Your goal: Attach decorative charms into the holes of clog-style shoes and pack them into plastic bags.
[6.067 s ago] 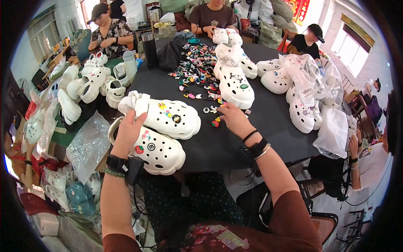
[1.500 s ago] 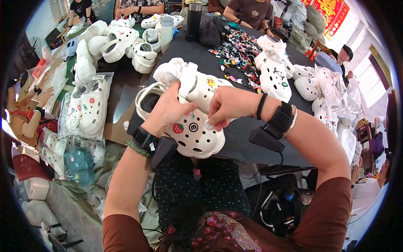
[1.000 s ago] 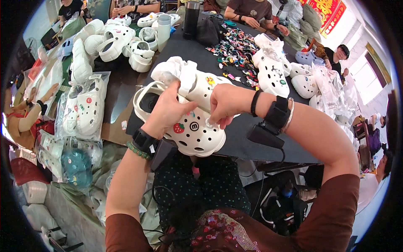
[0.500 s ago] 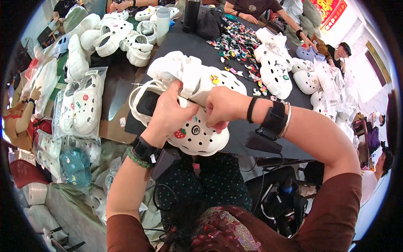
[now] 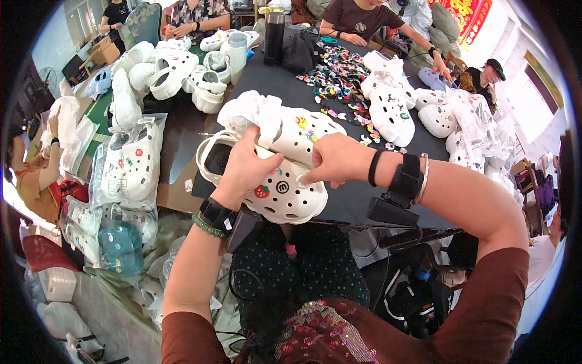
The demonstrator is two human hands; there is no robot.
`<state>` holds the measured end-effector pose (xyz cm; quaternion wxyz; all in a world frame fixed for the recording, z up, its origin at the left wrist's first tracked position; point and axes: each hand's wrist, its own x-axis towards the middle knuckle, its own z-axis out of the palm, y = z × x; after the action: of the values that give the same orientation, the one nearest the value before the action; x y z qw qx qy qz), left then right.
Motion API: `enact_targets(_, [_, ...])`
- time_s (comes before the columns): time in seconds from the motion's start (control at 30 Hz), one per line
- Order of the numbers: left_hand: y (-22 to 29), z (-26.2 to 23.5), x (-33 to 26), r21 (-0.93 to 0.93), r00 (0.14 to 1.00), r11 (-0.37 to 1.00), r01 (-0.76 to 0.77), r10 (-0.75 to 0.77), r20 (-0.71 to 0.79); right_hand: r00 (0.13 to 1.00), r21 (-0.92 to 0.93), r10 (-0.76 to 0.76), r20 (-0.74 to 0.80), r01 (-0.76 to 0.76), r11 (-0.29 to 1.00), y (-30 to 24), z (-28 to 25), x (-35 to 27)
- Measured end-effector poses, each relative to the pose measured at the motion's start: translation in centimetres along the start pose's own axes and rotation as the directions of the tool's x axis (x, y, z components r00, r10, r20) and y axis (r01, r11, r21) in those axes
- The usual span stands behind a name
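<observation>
A white clog with round holes is tilted at the table's near edge, its toe toward me. A strawberry charm and a round black-and-white charm sit in its upper. My left hand grips the clog's upper near the foot opening, thumb on top. Over the clog's right side, my right hand is closed in a pinch, its fingertips at the holes; whatever is between them is too small to make out. Just behind lies a second white clog with colourful charms, touching crumpled white wrapping.
A heap of colourful charms covers the far table, beside more white clogs. Bagged clogs and a pile of white clogs lie left. A black tumbler stands at the back. A co-worker's hand reaches toward a lavender clog.
My right hand has shifted slightly right and its fingers have drawn up off the clog's side. My left hand keeps its hold on the clog. The whole view has shifted a little.
</observation>
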<state>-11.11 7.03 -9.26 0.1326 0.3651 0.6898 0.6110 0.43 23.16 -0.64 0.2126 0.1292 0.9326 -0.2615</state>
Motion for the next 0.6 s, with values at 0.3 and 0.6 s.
enact_targets(0.3, [0.2,-0.2,-0.4,0.12,0.998,0.992,0.043,-0.047,0.031,0.997,0.207,0.035,0.07,-0.049,0.977,2.4,1.0,1.1])
enact_targets(0.6, [0.4,-0.3,-0.9,0.09,0.999,0.996,0.024,-0.026,0.018,0.952,0.438,0.222,0.209,-0.295,0.849,0.8,1.5,-0.1])
